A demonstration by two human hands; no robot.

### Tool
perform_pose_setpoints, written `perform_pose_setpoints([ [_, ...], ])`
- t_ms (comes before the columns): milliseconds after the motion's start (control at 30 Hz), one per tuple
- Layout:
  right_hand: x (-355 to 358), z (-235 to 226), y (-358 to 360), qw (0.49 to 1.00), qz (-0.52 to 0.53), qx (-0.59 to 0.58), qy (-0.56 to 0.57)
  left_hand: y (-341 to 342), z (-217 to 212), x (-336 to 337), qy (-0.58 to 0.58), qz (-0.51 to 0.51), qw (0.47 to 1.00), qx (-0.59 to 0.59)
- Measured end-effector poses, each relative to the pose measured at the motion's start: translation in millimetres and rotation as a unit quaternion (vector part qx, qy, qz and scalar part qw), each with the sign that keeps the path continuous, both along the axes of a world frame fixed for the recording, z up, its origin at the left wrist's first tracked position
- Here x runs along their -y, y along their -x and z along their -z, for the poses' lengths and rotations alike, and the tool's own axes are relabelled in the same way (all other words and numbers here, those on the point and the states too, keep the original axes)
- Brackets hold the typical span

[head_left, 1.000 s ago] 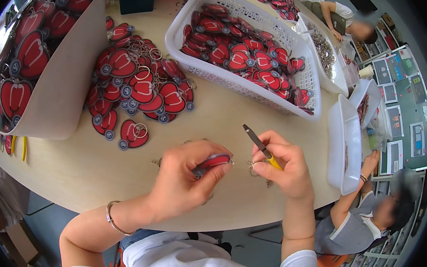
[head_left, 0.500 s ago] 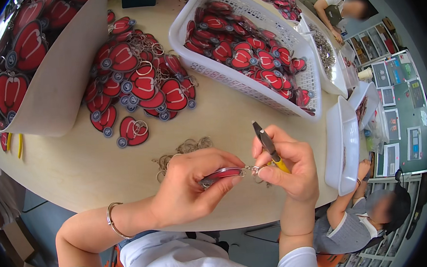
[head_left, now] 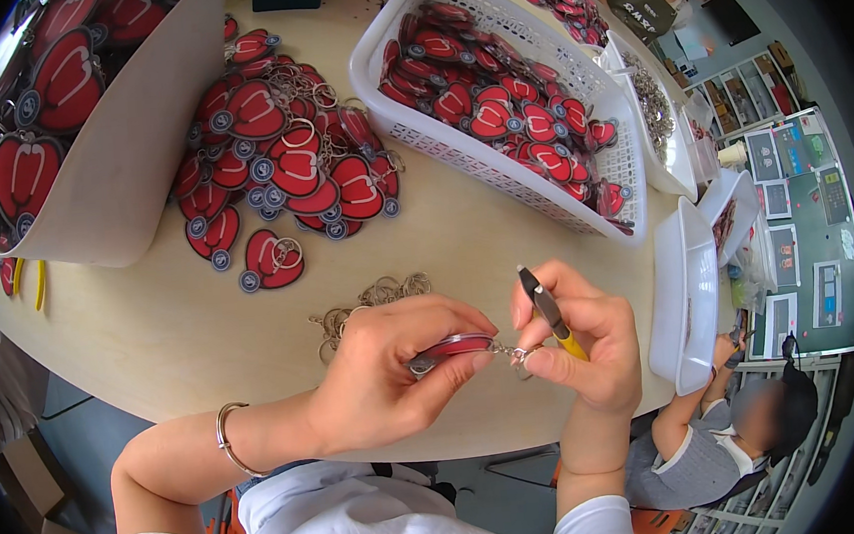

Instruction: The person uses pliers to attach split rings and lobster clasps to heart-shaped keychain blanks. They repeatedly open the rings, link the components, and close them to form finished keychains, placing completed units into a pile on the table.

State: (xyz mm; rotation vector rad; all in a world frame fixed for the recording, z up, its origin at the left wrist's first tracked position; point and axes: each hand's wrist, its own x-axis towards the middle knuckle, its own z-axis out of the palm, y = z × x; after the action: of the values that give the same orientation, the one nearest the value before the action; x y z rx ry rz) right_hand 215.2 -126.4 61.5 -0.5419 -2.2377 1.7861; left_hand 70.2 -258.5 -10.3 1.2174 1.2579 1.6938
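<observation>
My left hand (head_left: 387, 371) is closed around a flat, red heart-shaped keychain (head_left: 456, 346), gripping it edge-on between thumb and fingers. A short metal chain (head_left: 506, 349) runs from the keychain to my right hand (head_left: 599, 349). There the thumb and a finger pinch the chain's ring end, partly hidden. The same hand holds pliers (head_left: 542, 303) with dark jaws pointing up and away and a yellow handle inside the palm. Just beyond my left hand lies a small heap of loose key rings and chains (head_left: 389, 290). Farther off is a pile of red keychains (head_left: 285, 178).
A white perforated basket (head_left: 499, 156) full of red keychains stands at the back. A large pale bin (head_left: 139, 179) of keychains is at left, near yellow-handled pliers (head_left: 40, 287). A white tray (head_left: 678, 297) stands at right. One co-worker (head_left: 703, 466) sits at right; another (head_left: 642, 4) is farther back.
My right hand and the pliers have shifted slightly right and down, with the chain still between my hands. The far co-worker has straightened up.
</observation>
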Motion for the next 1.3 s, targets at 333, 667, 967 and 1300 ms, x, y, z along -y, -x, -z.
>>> perform_pose_setpoints([
  [333, 11.4, 3.0, -15.0, 0.981, 0.023, -0.038, -0.187, 8.5, -9.0, -0.7, -0.203, -0.119, 0.948, -0.214],
  [667, 20.5, 4.2, -29.5, 0.930, 0.028, -0.045, -0.363, 27.6, -13.5, 5.3, -0.301, -0.116, 0.865, -0.384],
  [967, 22.9, 6.4, -31.5, 0.913, 0.019, -0.054, -0.405, 29.9, -14.0, 5.3, -0.299, -0.097, 0.862, -0.398],
  [1300, 24.6, 10.4, -31.3, 0.886, 0.020, -0.073, -0.457, 29.3, -16.6, 6.7, -0.292, -0.091, 0.862, -0.404],
])
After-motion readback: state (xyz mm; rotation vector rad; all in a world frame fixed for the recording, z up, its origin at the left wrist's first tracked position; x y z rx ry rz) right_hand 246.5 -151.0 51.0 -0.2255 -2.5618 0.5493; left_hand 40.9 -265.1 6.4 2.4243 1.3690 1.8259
